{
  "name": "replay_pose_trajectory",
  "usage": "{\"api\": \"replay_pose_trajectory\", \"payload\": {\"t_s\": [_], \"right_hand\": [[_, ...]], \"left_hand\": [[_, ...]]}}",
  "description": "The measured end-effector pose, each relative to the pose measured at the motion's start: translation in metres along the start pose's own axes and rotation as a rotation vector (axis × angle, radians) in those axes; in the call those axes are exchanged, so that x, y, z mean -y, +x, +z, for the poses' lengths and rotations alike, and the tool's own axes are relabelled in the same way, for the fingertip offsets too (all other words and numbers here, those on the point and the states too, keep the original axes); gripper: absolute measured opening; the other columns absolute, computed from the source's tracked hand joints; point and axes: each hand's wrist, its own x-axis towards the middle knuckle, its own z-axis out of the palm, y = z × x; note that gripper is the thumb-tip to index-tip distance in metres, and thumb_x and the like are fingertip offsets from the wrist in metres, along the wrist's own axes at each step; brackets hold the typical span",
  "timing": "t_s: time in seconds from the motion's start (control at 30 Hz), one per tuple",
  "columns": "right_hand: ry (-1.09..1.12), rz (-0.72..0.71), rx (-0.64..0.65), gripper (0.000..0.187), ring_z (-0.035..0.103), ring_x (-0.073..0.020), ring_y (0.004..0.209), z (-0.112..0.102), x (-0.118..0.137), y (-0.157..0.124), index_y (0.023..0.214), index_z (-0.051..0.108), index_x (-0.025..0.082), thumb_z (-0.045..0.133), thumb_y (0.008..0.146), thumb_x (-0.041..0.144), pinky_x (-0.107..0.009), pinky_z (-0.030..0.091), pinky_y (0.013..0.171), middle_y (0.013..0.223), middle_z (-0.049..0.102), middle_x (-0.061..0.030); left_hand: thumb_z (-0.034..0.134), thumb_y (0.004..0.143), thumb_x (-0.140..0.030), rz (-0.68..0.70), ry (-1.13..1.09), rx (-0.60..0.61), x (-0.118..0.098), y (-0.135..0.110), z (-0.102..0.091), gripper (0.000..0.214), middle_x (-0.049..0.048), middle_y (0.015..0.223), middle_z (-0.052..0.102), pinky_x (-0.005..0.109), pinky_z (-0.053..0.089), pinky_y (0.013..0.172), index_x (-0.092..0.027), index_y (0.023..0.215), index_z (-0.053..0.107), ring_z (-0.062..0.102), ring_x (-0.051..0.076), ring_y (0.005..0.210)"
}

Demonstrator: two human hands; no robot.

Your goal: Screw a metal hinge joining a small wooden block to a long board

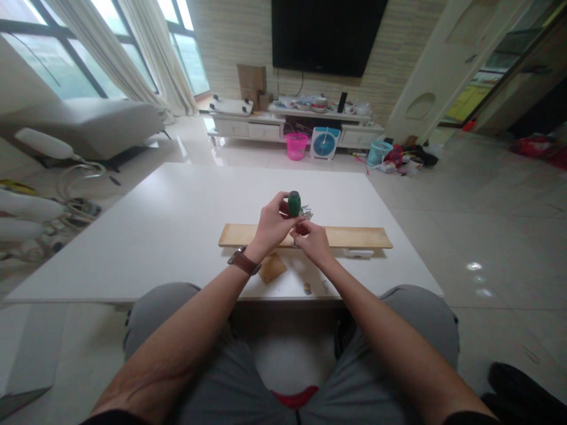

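A screwdriver with a green handle (294, 204) stands nearly upright over a long wooden board (358, 237) on the white table. My left hand (275, 223), a brown-strapped watch on its wrist, is closed around the handle. Just below, my right hand (313, 241) pinches at the lower shaft by the board's near edge; what exactly sits between those fingertips is too small to tell. Several silver metal pieces (306, 212) show behind the hands, partly hidden. Nearer to me lies a small square wooden piece (271, 268), partly covered by my left wrist.
A small figure-like item (307, 288) lies by the near edge of the white table (177, 236). A white object (358, 254) pokes out under the board's right part. Across the floor stand a pink basket (296, 146), a blue fan (325, 143) and a low cabinet (264, 131).
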Motion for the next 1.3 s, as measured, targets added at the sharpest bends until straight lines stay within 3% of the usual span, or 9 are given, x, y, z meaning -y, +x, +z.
{"api": "replay_pose_trajectory", "payload": {"t_s": [0.17,0.3,0.4,0.5,0.73,0.87,1.03,1.13,1.3], "right_hand": [[0.009,-0.014,0.065,0.014,0.071,-0.0180,0.074,0.000,-0.001,0.000,0.082,0.072,0.023,0.066,0.093,0.028,-0.030,0.054,0.076,0.079,0.080,-0.0016],[0.003,-0.010,0.063,0.016,0.069,-0.0182,0.072,0.000,-0.003,0.000,0.082,0.073,0.022,0.066,0.094,0.028,-0.030,0.052,0.076,0.078,0.080,-0.0020],[0.003,0.003,0.041,0.010,0.070,-0.0195,0.074,0.000,-0.005,-0.001,0.086,0.076,0.022,0.069,0.092,0.026,-0.031,0.052,0.076,0.080,0.081,-0.0017],[0.006,0.019,0.018,0.007,0.071,-0.0206,0.074,0.002,-0.006,0.000,0.085,0.076,0.022,0.072,0.090,0.026,-0.031,0.053,0.074,0.079,0.081,-0.0013],[0.000,0.024,-0.010,0.016,0.067,-0.0190,0.067,0.003,-0.003,0.001,0.075,0.068,0.023,0.078,0.086,0.030,-0.031,0.050,0.069,0.072,0.076,-0.0002],[0.012,0.008,0.007,0.012,0.070,-0.0192,0.071,0.001,0.002,0.000,0.078,0.069,0.024,0.073,0.088,0.028,-0.031,0.054,0.074,0.074,0.076,-0.0004],[0.027,0.002,0.019,0.010,0.073,-0.0192,0.074,0.000,0.003,-0.001,0.082,0.072,0.024,0.067,0.090,0.026,-0.031,0.056,0.078,0.080,0.080,-0.0014],[0.026,0.010,0.004,0.007,0.073,-0.0200,0.075,0.000,0.000,-0.001,0.085,0.074,0.024,0.068,0.089,0.026,-0.032,0.055,0.077,0.082,0.082,-0.0014],[0.028,0.023,-0.022,0.004,0.073,-0.0215,0.074,0.002,-0.005,-0.001,0.084,0.074,0.024,0.072,0.086,0.027,-0.032,0.055,0.074,0.078,0.081,-0.0004]], "left_hand": [[0.076,0.083,-0.011,-0.004,-0.219,0.126,0.009,0.000,0.006,0.074,0.0047,0.107,0.078,0.034,0.068,0.088,-0.028,0.152,0.055,0.082,0.018,0.094],[0.071,0.083,-0.011,0.023,-0.240,0.174,0.012,-0.002,0.008,0.085,0.0076,0.121,0.077,0.040,0.067,0.100,-0.031,0.162,0.045,0.082,0.020,0.101],[0.075,0.079,-0.013,0.042,-0.160,0.154,0.010,-0.002,0.005,0.082,0.0078,0.123,0.076,0.039,0.066,0.100,-0.027,0.156,0.050,0.079,0.020,0.104],[0.084,0.075,-0.018,0.040,-0.070,0.112,0.004,-0.001,0.002,0.068,0.0076,0.121,0.075,0.032,0.066,0.087,-0.023,0.139,0.061,0.075,0.018,0.100],[0.090,0.072,-0.018,0.009,0.008,0.065,-0.005,-0.003,-0.002,0.047,-0.0031,0.085,0.071,0.026,0.063,0.075,-0.021,0.114,0.069,0.071,0.015,0.082],[0.085,0.075,-0.013,-0.001,-0.042,0.046,0.001,-0.001,0.000,0.048,-0.0030,0.086,0.074,0.028,0.065,0.080,-0.023,0.118,0.066,0.075,0.016,0.083],[0.071,0.083,-0.010,-0.003,-0.217,0.133,0.010,0.001,0.006,0.058,0.0034,0.105,0.079,0.036,0.066,0.094,-0.026,0.136,0.056,0.080,0.019,0.098],[0.069,0.083,-0.010,0.016,-0.208,0.164,0.009,0.000,0.006,0.059,0.0055,0.112,0.078,0.037,0.065,0.099,-0.025,0.138,0.055,0.080,0.018,0.102],[0.082,0.076,-0.017,0.041,-0.055,0.117,-0.002,-0.002,0.001,0.059,0.0059,0.116,0.076,0.030,0.066,0.086,-0.023,0.131,0.061,0.074,0.017,0.101]]}}
